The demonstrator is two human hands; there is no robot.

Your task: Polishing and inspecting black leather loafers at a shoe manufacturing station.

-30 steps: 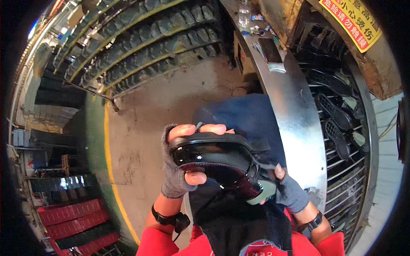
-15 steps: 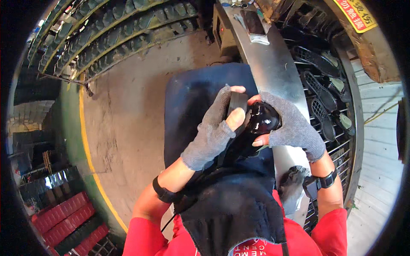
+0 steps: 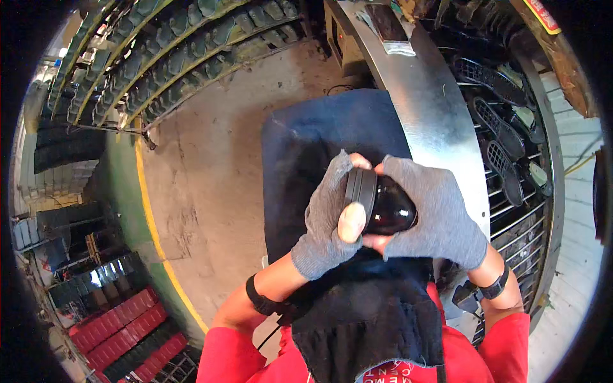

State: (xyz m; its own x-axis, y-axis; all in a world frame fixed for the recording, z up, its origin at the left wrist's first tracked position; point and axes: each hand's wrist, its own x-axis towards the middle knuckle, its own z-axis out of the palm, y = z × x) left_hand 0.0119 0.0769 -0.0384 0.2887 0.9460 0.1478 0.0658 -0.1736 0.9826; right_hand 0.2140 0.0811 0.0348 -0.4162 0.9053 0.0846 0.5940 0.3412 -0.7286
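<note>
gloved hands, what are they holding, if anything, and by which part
A black shoe: the left hand grips it by the sole, the right hand cups its glossy upper.

A black shoe [image 3: 394, 205] is standing on end between the left fingers [image 3: 352, 222] and the right fingers [image 3: 377, 242], one rounded end facing up. Its glossy upper is bulging toward the right palm and catching small white highlights. Its matte, dark grey sole [image 3: 363, 189] is facing left, lying flush along the upper, grooves running along its edge. The hands are hiding the rest.
</note>
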